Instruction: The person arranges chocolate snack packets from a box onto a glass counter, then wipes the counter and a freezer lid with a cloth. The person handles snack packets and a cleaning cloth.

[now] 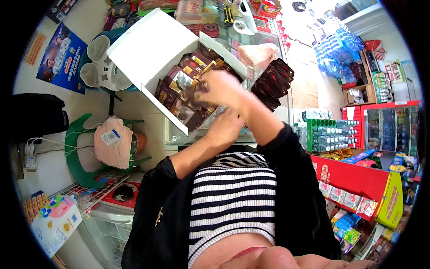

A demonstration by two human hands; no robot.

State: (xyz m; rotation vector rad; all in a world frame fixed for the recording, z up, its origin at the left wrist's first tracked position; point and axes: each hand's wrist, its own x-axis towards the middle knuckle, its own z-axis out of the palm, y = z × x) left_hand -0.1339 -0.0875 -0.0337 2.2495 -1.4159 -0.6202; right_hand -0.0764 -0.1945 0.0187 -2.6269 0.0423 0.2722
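Note:
A white cardboard box [159, 107] stands on the glass counter with its lid [142, 42] folded back. Dark brown and gold packets [177, 83] fill it in rows. My right hand [220, 89] reaches over the box with its fingers down among the packets; motion smears them, so their grip does not show. Below it, at the near side of the box, my left hand [224, 127] has its fingers curled closed, and what they hold is hidden. A fanned row of similar dark packets [274, 83] lies on the counter right of the box.
A pink cloth [257, 54] lies beyond the fanned packets. A white tape dispenser [244, 20] stands farther back on the counter. To the left are a green chair [76, 148] and a teal stool with a white tray [105, 67]. Bottled drinks [331, 134] stand at the right.

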